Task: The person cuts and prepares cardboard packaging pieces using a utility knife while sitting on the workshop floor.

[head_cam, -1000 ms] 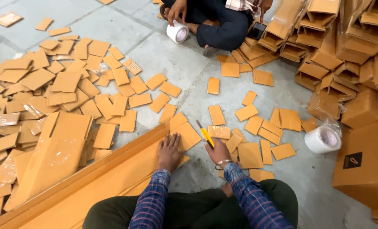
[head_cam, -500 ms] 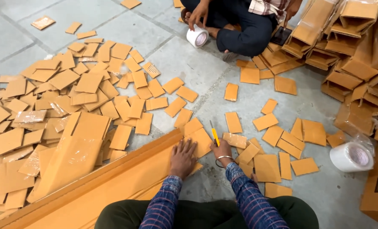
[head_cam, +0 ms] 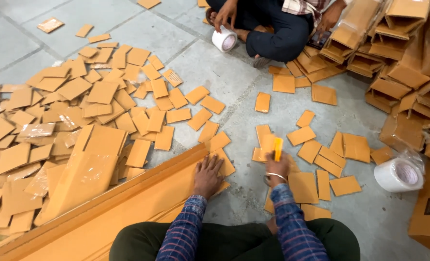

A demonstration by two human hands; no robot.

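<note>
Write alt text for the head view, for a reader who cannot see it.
A seated person's left hand presses flat on a long cardboard sheet while the right hand grips a yellow cutter. Cut cardboard pieces litter the floor; another person sits opposite.

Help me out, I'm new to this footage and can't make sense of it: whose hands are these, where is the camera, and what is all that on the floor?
The camera sits on a person's head and looks down at their own two hands. The left hand presses flat on a long cardboard sheet. The right hand holds a yellow cutter. Many small cut cardboard pieces lie scattered over the grey tiled floor. A roll of clear tape lies at the right. Another person sits opposite with a second tape roll, beside stacked folded boxes.
</note>
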